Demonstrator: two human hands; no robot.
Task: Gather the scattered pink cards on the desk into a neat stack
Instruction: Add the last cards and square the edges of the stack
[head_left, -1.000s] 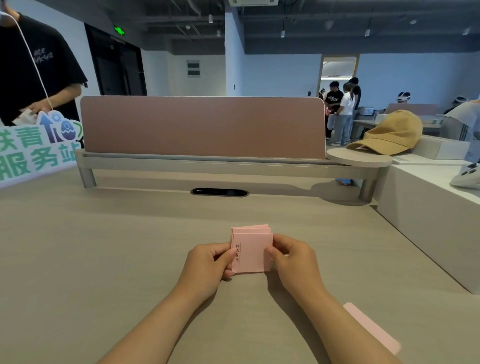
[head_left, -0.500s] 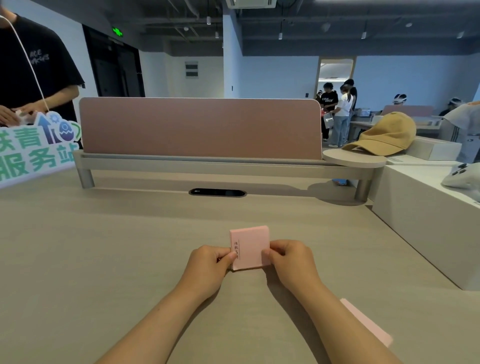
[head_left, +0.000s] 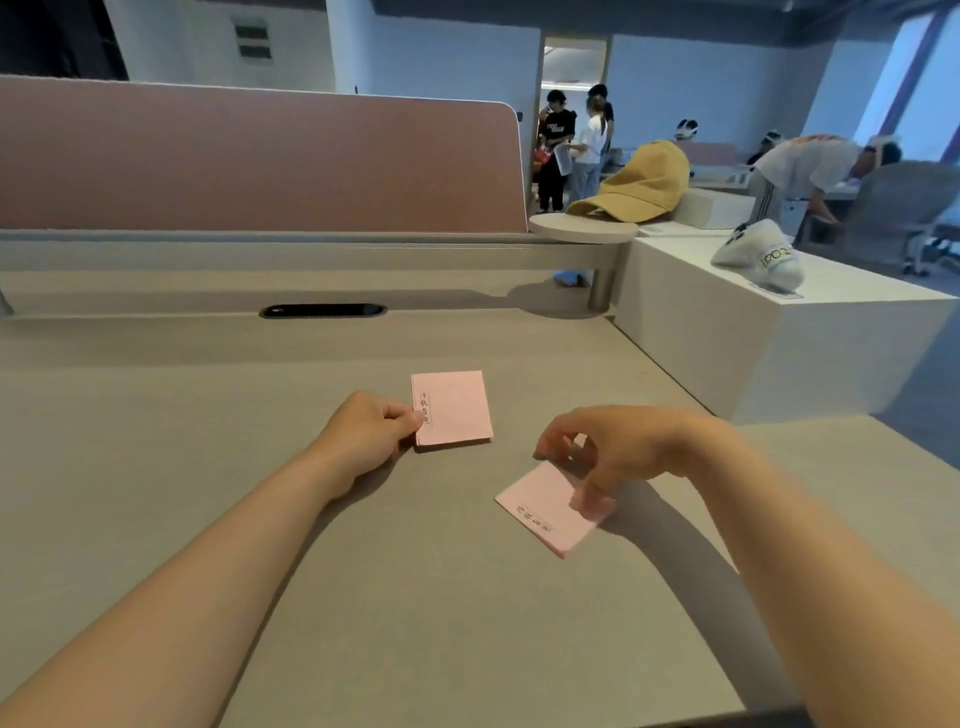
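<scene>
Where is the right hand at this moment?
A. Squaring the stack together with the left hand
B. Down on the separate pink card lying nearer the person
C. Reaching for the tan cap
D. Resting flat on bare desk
B: the right hand has its fingers on the loose pink card, apart from the stack that the left hand pinches at its left edge.

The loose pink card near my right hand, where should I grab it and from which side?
The loose pink card lies flat and turned diagonal on the desk, so there is no raised edge. Probably pinch its right corner from above, where the right hand already touches it, then carry it to the stack.
</scene>
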